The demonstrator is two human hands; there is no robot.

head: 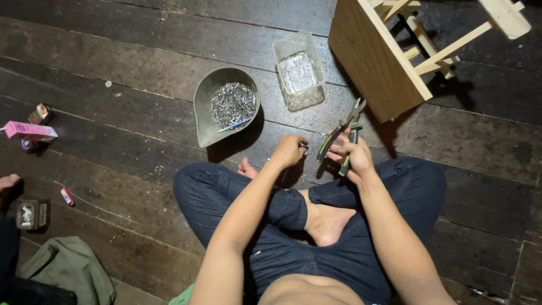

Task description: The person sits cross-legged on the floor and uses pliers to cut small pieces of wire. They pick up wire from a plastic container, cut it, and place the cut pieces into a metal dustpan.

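The right hand [351, 153] grips a pair of pliers [342, 137] by their green-and-black handles, nose pointing to one o'clock. The left hand [289, 150] is curled around something small and dark, too tiny to identify, just at nine o'clock of the pliers. At eleven o'clock of the hands sits a metal pan [206, 107] of nails [232, 104]; at twelve, a clear plastic tub [298, 69]. A wooden frame [377, 56] stands at one o'clock.

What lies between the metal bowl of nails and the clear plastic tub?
Only bare floor boards, as the head view shows; the bowl and the tub stand apart.
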